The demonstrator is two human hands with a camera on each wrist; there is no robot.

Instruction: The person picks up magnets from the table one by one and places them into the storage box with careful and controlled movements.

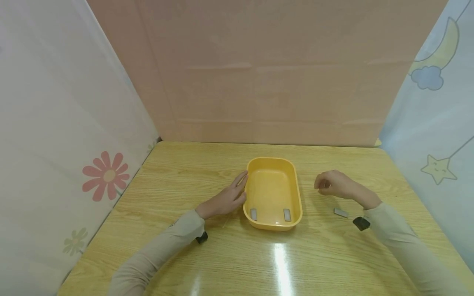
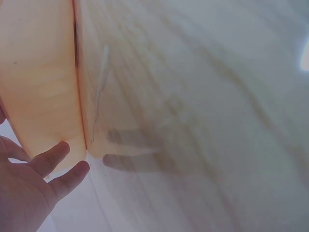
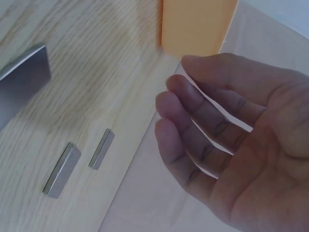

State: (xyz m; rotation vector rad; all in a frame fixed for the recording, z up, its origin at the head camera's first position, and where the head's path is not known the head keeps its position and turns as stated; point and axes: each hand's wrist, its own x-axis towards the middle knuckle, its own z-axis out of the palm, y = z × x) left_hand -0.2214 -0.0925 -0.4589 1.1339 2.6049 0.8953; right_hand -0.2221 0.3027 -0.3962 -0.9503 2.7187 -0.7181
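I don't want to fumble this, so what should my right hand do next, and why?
Probably lower your right hand and pinch the loose block: the hand looks empty, that block lies close by outside the tray, two similar blocks lie inside, and your left hand is at the tray's side.

A: Where's the glare?
B: In the head view, a white streak [image 1: 282, 269] runs toward the near side of the table [image 1: 189, 164], below the yellow tray [image 1: 274, 226], with a fainter one farther left.
A: Shadows?
B: Soft, darkening the wood beside the right sleeve [image 1: 411, 246].
A: Left wrist view?
B: Dim, hazy, blue-grey, with a blown-out patch at the right border; dark finger shapes could be shadow or reflection.
A: Right wrist?
B: Paler and crisper; the metal strips [image 3: 63, 170] look sharp.
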